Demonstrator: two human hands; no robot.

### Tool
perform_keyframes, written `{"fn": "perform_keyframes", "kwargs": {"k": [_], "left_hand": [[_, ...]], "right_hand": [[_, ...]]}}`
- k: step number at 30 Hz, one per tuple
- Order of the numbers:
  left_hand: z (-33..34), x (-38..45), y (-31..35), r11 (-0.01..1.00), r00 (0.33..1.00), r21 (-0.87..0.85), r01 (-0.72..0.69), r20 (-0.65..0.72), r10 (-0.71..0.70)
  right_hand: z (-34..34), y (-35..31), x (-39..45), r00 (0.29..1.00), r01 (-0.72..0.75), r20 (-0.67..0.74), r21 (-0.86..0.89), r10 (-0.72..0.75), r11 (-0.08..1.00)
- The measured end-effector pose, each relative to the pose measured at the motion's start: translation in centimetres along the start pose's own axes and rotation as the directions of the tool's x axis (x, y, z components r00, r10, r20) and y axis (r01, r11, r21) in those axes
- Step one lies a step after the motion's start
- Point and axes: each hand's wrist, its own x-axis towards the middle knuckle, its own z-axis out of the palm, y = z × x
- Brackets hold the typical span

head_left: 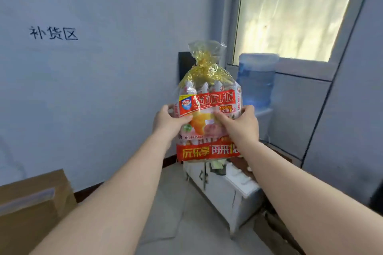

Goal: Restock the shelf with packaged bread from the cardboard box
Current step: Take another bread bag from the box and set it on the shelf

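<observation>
Head view: both arms extend forward. The left hand [168, 120] grips the left edge of a clear plastic bread bag with red and orange print and a gold-tied top [207, 109]; thumb across the front. The right hand [241, 122] grips the right edge, fingers curled round it. The bag is held upright in the air, before a pale wall. A brown cardboard box [33, 203] sits lower left. A white low cabinet [226, 190] stands below the bag; a blue water jug [257, 80] stands behind it.

Bag [207, 109] held at centre between left hand [169, 120] and right hand [241, 123]. Box [31, 203] at 8 o'clock. Cabinet [223, 190] below bag, at 5. Water jug [257, 78] at 2, behind.
</observation>
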Motion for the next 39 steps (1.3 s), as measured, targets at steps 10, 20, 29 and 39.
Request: {"fn": "perform_keyframes", "kwargs": {"k": [10,20,29,39], "left_hand": [[16.9,-10.9,16.2,0.936,0.896,-0.169,-0.308,0.279,0.345],[32.2,-23.6,22.2,0.902,0.684,-0.355,-0.243,0.596,0.419],[38.5,-28.0,19.4,0.924,0.548,-0.315,-0.218,0.743,0.383],[39.3,-28.0,16.7,0.896,0.428,-0.293,-0.334,0.8,0.421]], "right_hand": [[-26.6,-6.0,-3.5,0.869,0.049,-0.484,-0.123,-0.103,0.991],[-46.1,-4.1,-10.4,0.617,-0.105,-0.773,-0.266,-0.147,0.958],[-51.1,1.8,-14.1,0.534,-0.247,-0.839,-0.275,-0.106,0.929],[-51.4,6.3,-15.3,0.572,-0.277,-0.82,-0.217,-0.02,0.936]]}}
